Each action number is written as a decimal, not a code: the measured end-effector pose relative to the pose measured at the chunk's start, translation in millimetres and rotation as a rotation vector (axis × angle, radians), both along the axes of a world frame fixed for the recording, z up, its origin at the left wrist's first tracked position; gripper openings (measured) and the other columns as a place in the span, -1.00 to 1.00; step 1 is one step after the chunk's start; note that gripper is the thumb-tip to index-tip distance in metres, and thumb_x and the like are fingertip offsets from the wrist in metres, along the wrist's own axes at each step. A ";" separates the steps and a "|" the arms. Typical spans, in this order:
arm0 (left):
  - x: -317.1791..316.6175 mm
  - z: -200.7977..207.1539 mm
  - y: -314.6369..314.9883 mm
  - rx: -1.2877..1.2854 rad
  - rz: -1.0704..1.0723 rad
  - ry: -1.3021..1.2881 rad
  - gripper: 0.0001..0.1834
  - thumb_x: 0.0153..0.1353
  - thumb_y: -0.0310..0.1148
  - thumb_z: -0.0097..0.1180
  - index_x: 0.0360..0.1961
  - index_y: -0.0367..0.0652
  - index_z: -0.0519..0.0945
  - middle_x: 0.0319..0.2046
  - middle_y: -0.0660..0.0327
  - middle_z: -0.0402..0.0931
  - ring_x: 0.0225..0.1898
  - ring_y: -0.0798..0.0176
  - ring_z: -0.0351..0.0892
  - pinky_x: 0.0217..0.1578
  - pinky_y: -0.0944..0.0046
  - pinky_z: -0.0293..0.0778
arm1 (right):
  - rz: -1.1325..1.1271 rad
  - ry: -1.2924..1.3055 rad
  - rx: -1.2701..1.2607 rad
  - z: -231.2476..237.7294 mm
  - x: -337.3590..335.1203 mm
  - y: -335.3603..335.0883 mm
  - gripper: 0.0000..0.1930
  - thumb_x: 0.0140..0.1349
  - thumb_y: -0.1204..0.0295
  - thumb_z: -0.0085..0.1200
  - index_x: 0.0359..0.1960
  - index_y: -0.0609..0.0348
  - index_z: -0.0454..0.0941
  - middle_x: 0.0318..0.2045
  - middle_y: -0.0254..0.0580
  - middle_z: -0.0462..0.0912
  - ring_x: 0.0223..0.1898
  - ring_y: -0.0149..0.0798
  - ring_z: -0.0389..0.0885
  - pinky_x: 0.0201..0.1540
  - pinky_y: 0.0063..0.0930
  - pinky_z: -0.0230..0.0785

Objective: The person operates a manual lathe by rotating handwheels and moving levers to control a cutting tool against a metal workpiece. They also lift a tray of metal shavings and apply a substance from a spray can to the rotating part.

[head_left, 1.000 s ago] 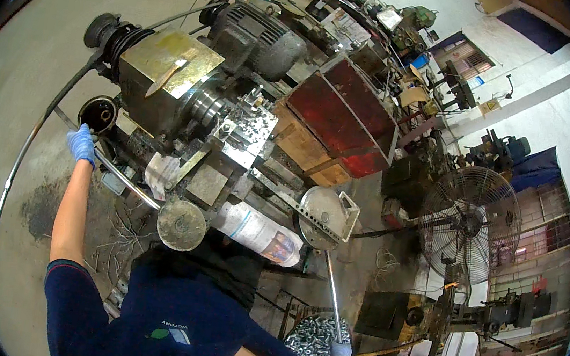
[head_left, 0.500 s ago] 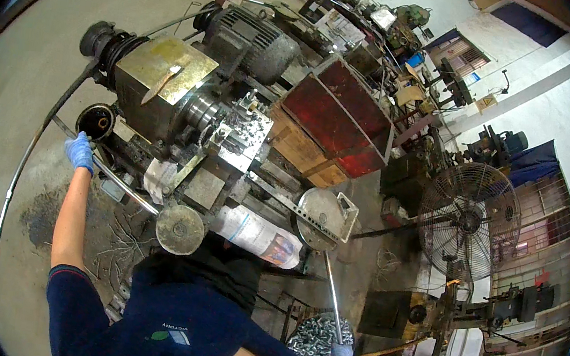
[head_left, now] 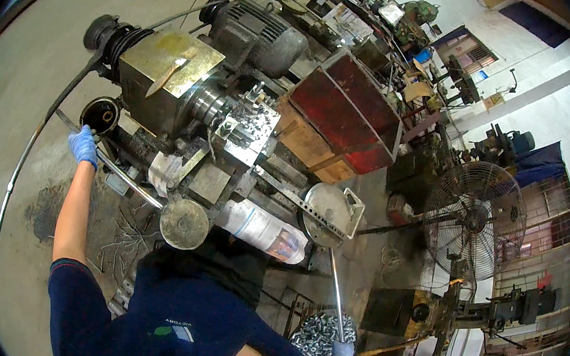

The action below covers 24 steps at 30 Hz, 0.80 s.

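Observation:
My left hand (head_left: 83, 145), in a blue glove, is closed round a long metal lever (head_left: 131, 183) beside a dark round cup (head_left: 100, 115). The lever slants down to a round metal disc (head_left: 184, 224). At the lower right my right hand (head_left: 342, 354), also gloved in blue, grips the lower end of a straight steel lever (head_left: 337, 289). That lever runs up towards a larger round plate (head_left: 326, 214). Between the levers stands a lathe-like machine, with a shiny spindle (head_left: 207, 104) and a chip-strewn metal slide (head_left: 253, 139).
Beside my right hand, a container holds many small metal parts (head_left: 313, 336). A red metal bin (head_left: 349, 108) and a motor (head_left: 259, 38) stand behind the slide. A large fan (head_left: 475, 221) is at the right. A dark rod or hose (head_left: 27, 148) curves along the left.
The machine has shifted slightly right in the view. Both hands keep their hold on the levers, and the levers look nearly unchanged.

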<state>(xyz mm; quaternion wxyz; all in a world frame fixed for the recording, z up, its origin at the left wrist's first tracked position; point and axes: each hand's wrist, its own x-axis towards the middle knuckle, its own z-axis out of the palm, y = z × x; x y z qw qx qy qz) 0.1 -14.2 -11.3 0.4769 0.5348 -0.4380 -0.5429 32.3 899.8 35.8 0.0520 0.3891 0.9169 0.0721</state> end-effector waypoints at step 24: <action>-0.5 5.6 2.7 -0.018 0.001 0.042 -0.80 0.12 -0.42 0.03 -0.38 -0.40 0.43 -0.58 0.04 0.55 -0.68 0.26 0.54 -0.74 0.33 0.41 | -0.051 -0.020 -0.007 -6.2 4.4 -1.7 -0.38 -0.24 -0.11 0.21 -0.38 0.29 0.61 -0.29 0.21 0.59 -0.15 0.06 0.57 -0.11 -0.18 0.41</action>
